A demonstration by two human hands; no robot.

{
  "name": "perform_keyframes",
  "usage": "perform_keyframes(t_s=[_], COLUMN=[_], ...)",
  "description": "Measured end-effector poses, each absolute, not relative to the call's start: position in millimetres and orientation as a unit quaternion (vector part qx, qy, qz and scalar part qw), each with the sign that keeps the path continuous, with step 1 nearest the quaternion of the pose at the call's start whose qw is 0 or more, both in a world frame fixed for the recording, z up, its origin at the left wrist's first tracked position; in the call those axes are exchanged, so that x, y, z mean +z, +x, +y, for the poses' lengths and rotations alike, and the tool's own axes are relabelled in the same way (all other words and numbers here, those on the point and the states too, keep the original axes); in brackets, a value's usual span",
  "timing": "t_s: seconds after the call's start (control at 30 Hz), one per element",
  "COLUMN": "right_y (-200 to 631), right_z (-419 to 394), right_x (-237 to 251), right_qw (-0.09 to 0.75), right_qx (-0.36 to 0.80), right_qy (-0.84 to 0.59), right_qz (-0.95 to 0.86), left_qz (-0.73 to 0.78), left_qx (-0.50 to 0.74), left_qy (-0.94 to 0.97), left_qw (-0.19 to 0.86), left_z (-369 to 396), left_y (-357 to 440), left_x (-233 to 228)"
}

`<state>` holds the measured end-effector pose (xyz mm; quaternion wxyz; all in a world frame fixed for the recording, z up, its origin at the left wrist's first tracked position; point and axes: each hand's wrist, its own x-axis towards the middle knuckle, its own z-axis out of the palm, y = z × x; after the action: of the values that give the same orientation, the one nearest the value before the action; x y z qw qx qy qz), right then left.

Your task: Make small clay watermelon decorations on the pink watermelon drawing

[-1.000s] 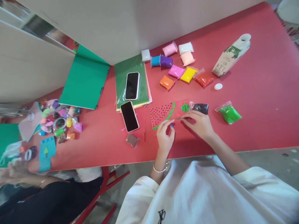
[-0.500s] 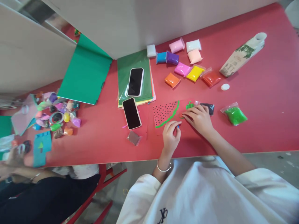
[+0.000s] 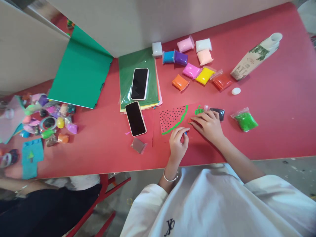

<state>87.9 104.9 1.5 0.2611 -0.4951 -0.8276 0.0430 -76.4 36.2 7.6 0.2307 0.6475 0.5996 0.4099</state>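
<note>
On the pink-red sheet lies a watermelon slice (image 3: 173,119) with black dots and a green clay rind. Beside it is a small green clay piece (image 3: 198,110), partly covered by my right hand (image 3: 208,126). That hand's fingers stretch flat over the sheet, their tips at a tiny orange-red bit of clay (image 3: 190,121). My left hand (image 3: 178,144) is closed in a pinch below the rind; a small blue spot shows at its fingertips, too small to name. A black clay packet (image 3: 218,114) lies just beyond my right hand.
Several clay packets (image 3: 192,70) lie at the back, a green packet (image 3: 246,121) to the right. A carton (image 3: 256,57) stands near its white cap (image 3: 236,91). Two phones (image 3: 136,119) and a brown packet (image 3: 138,145) are leftward. A co-worker's arm (image 3: 24,186) shows at far left.
The view has turned slightly, so things sit a little further left. The co-worker's hands have gone out of view. My hands keep nearly the same pose over the sheet.
</note>
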Motion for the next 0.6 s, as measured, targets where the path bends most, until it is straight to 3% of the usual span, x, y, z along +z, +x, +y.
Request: perform_keyframes(t_s=[0.6], right_y=[94], right_z=[89], right_x=[1], right_qw=[0.193], right_qx=[-0.002], right_qy=[-0.504], right_qz=[-0.842], left_qz=[0.602], left_qx=[0.400], left_qy=[0.646], left_qw=[0.244], left_z=[39], left_y=[-78], left_x=[8])
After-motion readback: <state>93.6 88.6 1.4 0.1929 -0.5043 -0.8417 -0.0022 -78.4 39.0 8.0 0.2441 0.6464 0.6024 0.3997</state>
